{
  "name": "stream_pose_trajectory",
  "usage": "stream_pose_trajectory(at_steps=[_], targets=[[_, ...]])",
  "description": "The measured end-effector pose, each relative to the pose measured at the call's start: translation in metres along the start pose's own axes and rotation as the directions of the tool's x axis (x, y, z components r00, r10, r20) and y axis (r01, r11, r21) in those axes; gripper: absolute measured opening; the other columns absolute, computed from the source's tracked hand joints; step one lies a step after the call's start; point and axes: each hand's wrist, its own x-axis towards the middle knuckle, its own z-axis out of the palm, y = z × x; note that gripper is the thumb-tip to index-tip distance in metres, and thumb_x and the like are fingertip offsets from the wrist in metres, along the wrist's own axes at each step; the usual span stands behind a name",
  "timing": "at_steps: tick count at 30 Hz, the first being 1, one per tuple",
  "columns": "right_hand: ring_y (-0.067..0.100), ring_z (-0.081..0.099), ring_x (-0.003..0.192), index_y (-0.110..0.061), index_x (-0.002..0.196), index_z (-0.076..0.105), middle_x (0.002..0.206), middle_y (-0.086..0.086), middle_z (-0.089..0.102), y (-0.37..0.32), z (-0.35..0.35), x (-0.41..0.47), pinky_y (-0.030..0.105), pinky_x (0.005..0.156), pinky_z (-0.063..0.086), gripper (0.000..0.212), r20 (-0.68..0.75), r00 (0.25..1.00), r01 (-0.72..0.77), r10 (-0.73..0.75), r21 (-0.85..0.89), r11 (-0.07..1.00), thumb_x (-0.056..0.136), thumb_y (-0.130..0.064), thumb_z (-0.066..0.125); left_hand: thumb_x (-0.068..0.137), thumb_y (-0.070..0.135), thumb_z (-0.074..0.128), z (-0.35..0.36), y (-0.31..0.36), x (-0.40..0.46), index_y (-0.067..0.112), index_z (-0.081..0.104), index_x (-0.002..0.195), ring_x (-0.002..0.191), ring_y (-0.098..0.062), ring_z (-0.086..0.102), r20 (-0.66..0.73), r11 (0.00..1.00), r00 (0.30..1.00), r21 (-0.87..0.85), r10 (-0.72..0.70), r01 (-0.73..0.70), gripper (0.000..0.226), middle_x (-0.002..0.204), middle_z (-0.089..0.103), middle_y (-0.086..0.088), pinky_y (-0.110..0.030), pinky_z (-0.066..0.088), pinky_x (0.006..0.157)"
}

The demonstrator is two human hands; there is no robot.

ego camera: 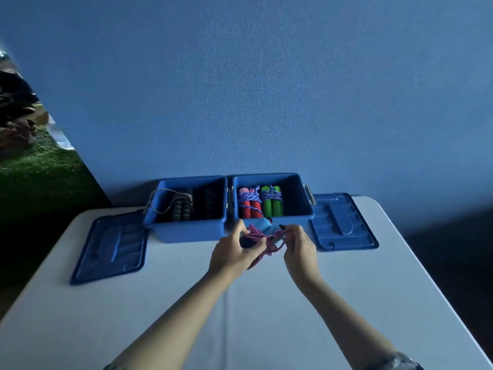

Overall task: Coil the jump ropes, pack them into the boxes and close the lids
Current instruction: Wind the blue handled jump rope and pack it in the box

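Observation:
Two open blue boxes stand side by side at the table's far edge. The left box [186,232] holds black-handled ropes with grey cord [173,202]. The right box [306,209] holds a red-handled rope bundle [249,202] and a green-handled rope bundle [271,200], both wrapped in blue-white cord. Just in front of the right box, my left hand [234,253] and my right hand [300,248] hold a blue-handled jump rope [266,227] between them, its pink-purple cord [262,243] wound around the handles. Fingers of both hands pinch the cord.
Each box's blue lid lies flat on the white table [160,303]: one lid [112,247] left of the left box, the other lid [342,222] right of the right box. A blue wall rises directly behind the boxes. The table drops off at left and right.

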Motion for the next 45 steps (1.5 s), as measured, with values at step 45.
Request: stream_pose_trajectory(at_steps=[45], targets=[[0.015,0.069,0.087,-0.005,0.107,0.069,0.098,0.010,0.073,0.013,-0.024,0.016,0.022,0.078,0.054,0.032,0.551,0.834,-0.262,-0.016,0.422,0.868,0.076,0.006,0.071,0.081,0.048,0.028,-0.008,-0.036,-0.005,0.050,0.033,0.132,0.061,-0.008,0.046,0.146,0.960,0.952,0.041,0.270,-0.278,0.051,0.066,0.046,0.005,-0.025,0.032,0.058]])
